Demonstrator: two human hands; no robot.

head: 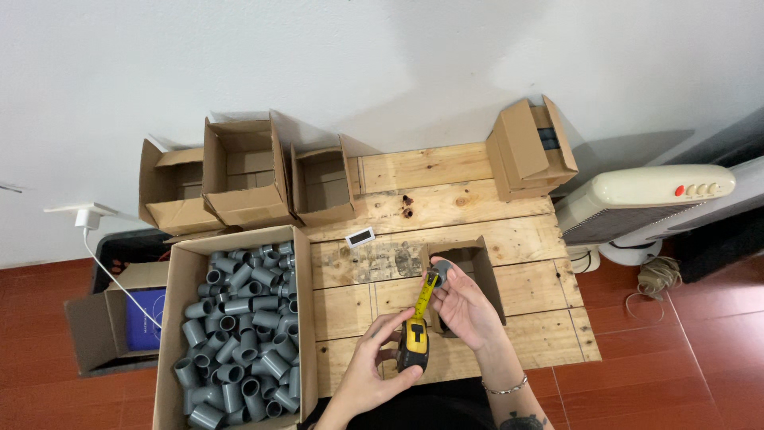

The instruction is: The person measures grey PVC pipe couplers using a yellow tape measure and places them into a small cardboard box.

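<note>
My left hand (372, 368) grips a yellow and black tape measure (414, 341) above the near edge of a wooden pallet table (446, 191). Its yellow blade (424, 299) is pulled out and runs up to a small grey pipe fitting (440, 271). My right hand (464, 306) pinches that fitting and the blade tip together, over a small open cardboard box (469, 263) standing on the table.
A large cardboard box (179, 318) holding several grey pipe fittings (243, 334) stands at the left. Three open empty boxes (239, 171) line the back left, another box (529, 151) sits back right. A small white gauge (360, 236) lies mid-table. A white fan heater (652, 199) is at the right.
</note>
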